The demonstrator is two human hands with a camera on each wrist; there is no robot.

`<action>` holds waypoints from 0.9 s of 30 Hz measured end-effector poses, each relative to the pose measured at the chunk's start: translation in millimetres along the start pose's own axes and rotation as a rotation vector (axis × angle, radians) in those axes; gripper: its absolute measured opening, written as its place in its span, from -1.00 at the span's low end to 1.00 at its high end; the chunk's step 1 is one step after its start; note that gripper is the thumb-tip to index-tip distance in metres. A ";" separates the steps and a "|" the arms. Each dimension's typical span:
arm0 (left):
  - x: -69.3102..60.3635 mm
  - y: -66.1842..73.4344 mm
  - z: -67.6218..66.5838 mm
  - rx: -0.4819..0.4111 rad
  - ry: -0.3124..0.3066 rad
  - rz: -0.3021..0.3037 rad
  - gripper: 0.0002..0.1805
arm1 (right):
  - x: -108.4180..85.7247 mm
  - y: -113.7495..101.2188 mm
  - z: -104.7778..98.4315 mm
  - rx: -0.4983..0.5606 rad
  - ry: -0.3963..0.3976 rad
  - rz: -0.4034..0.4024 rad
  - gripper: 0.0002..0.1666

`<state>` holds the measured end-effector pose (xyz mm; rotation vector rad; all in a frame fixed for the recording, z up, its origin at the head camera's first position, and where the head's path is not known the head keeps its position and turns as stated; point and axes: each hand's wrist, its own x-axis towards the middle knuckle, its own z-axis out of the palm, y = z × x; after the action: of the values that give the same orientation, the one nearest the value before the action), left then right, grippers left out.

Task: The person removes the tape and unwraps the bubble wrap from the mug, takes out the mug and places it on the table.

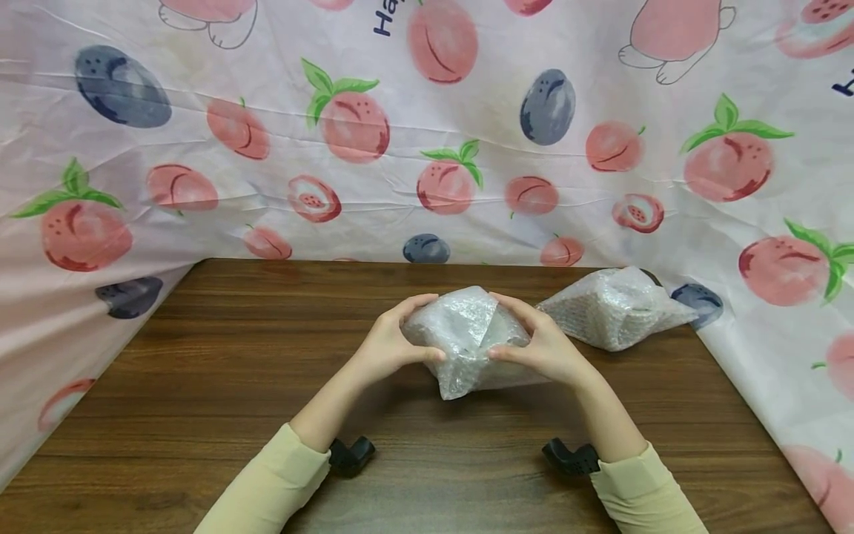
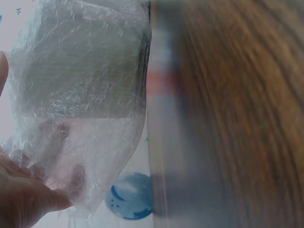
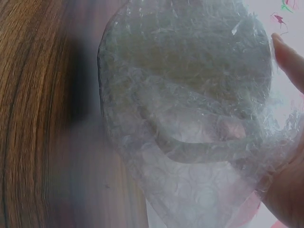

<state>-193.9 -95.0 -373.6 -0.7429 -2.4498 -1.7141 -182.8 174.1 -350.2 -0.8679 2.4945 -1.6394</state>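
Note:
In the head view a bubble-wrapped mug (image 1: 467, 326) is held over the middle of the table. My left hand (image 1: 390, 345) grips its left side, thumb toward me and fingers over the top. On the opposite side my right hand (image 1: 554, 348) holds it the same way. The clear wrap shows a rounded body and a curved handle (image 3: 204, 151) in the right wrist view. Loose wrap bunches at the left hand's thumb in the left wrist view. What pattern or colour the mug has is blurred by the plastic.
Another bubble-wrapped bundle (image 1: 614, 311) lies at the table's back right, near the cloth. The brown wooden table (image 1: 200, 415) is bordered by a fruit-printed cloth (image 1: 267, 185) behind and at both sides. Black devices (image 1: 352, 455) sit at both wrists.

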 end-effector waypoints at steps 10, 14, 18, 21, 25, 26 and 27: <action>-7.6 34.5 -12.4 0.027 0.017 -0.032 -0.12 | 15.7 2.2 3.1 -0.036 -0.012 -0.035 -0.04; -7.3 32.3 -16.5 0.027 0.027 -0.041 -0.12 | 22.9 3.3 4.7 -0.047 -0.013 -0.042 -0.04; -6.8 29.4 -19.4 0.020 0.029 -0.043 -0.12 | 27.9 4.5 6.8 -0.041 -0.022 -0.037 -0.04; -6.2 27.7 -21.1 0.020 0.030 -0.043 -0.13 | 31.4 6.7 7.8 -0.034 -0.026 -0.028 -0.05; -4.7 24.9 -23.2 0.030 0.037 -0.053 -0.14 | 37.2 10.9 9.1 -0.030 -0.036 -0.024 -0.05; -4.3 24.2 -23.6 0.031 0.037 -0.055 -0.14 | 38.4 11.5 9.3 -0.031 -0.040 -0.024 -0.05; -2.8 19.1 -23.6 0.033 0.039 -0.061 -0.13 | 39.5 12.5 9.5 -0.034 -0.044 -0.025 -0.05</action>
<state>-188.6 -112.2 -348.9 -0.6318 -2.4931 -1.6869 -218.4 151.4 -354.6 -0.9320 2.4992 -1.5717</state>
